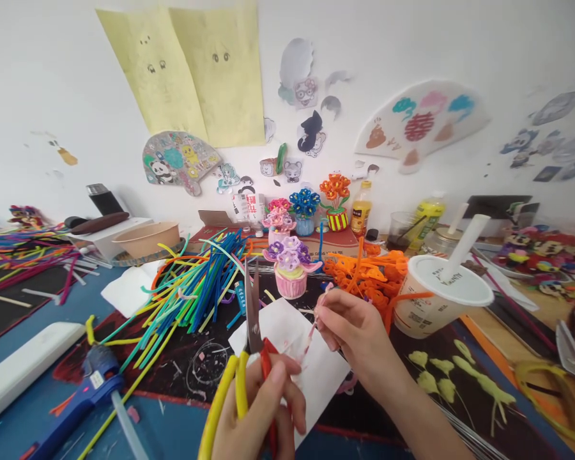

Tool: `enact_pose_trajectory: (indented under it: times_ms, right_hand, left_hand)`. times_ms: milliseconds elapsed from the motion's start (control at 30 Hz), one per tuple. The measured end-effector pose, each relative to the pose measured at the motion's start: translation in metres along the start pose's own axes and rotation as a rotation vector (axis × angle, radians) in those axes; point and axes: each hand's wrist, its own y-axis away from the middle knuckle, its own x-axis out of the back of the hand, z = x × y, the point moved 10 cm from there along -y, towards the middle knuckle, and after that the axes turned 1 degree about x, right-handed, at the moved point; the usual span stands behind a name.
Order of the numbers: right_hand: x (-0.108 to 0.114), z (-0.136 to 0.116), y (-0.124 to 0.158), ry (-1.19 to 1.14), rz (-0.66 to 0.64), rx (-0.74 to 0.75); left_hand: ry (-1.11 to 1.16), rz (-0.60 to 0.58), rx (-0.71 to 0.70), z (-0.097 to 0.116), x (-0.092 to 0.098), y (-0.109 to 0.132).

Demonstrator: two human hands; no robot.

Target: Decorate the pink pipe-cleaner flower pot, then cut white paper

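In my left hand [263, 409] is a pair of scissors [253, 319] with yellow and red on the handles. Their blades point up and away from me. The fingers of my right hand [357, 326] pinch a thin pink strip, perhaps a trimmed pipe cleaner [309, 338], whose lower end hangs down toward the left hand. Below both hands lies a white sheet of paper [323, 383] with small pink bits on it. Just beyond the paper stands a pink cupcake-shaped pot of purple and white flowers [291, 275].
Many coloured pipe cleaners [211, 281] spread to the left, near a blue glue gun [98, 383]. Orange fuzzy pieces [364, 271] and a lidded cup with a straw [431, 300] stand at right. Pale green leaf shapes [445, 374] lie near my right forearm. Finished flower pots [305, 211] line the back.
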Motion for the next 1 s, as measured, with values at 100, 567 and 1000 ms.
enact_pose_trajectory:
  times_ms: [100,567,1000]
  right_hand:
    - [-0.002,0.003,0.001,0.032,-0.026,-0.016]
    - [0.006,-0.016,-0.002,0.333,0.042,0.109]
    - [0.006,-0.019,0.003,0.303,0.062,0.116]
  left_hand:
    - [-0.082,0.053,-0.083,0.016,-0.011,-0.006]
    - [0.005,0.133,-0.135,0.023,-0.016,-0.01]
    - [-0.113,0.061,-0.075,0.016,-0.014,-0.011]
